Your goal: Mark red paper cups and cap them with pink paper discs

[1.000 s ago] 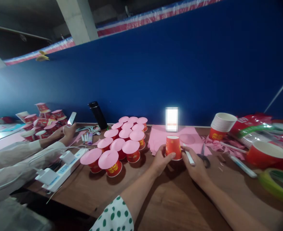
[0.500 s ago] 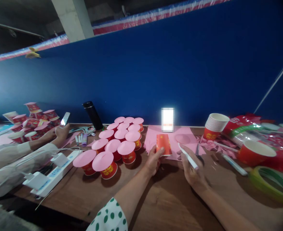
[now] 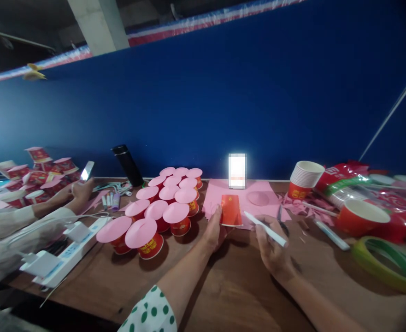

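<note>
My left hand (image 3: 215,233) grips a red paper cup (image 3: 231,210) turned upside down, just above the table. In my right hand (image 3: 273,246) is a white marker (image 3: 267,230), its tip pointing at the cup's right side with a small gap between them. Behind the cup lie sheets of pink paper (image 3: 213,193), with a round pink disc (image 3: 258,198) on top. To the left stand several upturned red cups, each capped by a pink paper disc (image 3: 141,233).
A bright phone screen (image 3: 238,171) stands behind the paper. On the right are stacked cups (image 3: 305,179), pink scraps, a marker (image 3: 332,234) and a tape roll (image 3: 385,263). Leftward are a power strip (image 3: 72,253), a black bottle (image 3: 128,165) and another person's hands (image 3: 81,189) holding a phone.
The view has shifted slightly to the right. My left thumb has moved from the cup's front to its left edge, and the marker has come closer to the cup.
</note>
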A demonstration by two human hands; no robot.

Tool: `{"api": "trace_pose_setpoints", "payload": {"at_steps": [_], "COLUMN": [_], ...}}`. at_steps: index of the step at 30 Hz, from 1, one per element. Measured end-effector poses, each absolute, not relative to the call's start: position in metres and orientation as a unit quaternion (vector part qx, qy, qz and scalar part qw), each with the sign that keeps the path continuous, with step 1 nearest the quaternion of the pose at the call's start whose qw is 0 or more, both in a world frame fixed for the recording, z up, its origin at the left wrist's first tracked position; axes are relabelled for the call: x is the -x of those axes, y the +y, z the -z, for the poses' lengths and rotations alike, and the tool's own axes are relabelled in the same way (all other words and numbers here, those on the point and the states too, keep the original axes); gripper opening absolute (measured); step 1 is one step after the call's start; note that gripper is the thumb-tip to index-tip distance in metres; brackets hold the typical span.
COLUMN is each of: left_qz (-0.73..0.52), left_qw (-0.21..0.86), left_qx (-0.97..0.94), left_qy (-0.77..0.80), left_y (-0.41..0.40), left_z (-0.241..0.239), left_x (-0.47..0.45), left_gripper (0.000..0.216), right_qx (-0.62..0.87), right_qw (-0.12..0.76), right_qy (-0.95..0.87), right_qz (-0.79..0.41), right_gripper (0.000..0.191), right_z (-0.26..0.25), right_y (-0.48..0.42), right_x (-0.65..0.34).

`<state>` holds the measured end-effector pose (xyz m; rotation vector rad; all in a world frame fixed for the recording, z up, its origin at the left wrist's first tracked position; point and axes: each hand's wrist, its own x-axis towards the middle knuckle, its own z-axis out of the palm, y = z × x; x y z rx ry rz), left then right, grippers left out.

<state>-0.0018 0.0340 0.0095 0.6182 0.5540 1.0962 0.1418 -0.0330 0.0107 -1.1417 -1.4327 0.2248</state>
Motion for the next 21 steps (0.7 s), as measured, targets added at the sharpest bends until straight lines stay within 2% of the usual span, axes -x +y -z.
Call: {"api": "trace_pose_setpoints", "payload": {"at_steps": [9,21], "left_qz": [-0.527,-0.525], "left_qw": [0.752,0.748], "left_qx": [-0.266,-0.294], "left_qy": [0.295,0.279], "left_y": [0.035,0.034], "left_z": [-0.012,-0.011], "left_x": [-0.001,-0.002], "left_gripper": [0.036,0.035], "right_qx": [0.48,0.464], "right_qw": [0.589,0.558], "right_qy": [-0.637,-0.685], "right_qz": [-0.128,-0.063], "right_gripper": [0.016,0.012], "right_z": [-0.021,-0.02], "right_y": [-0.042,-0.045], "right_x": [-0.137,-0.136]}}
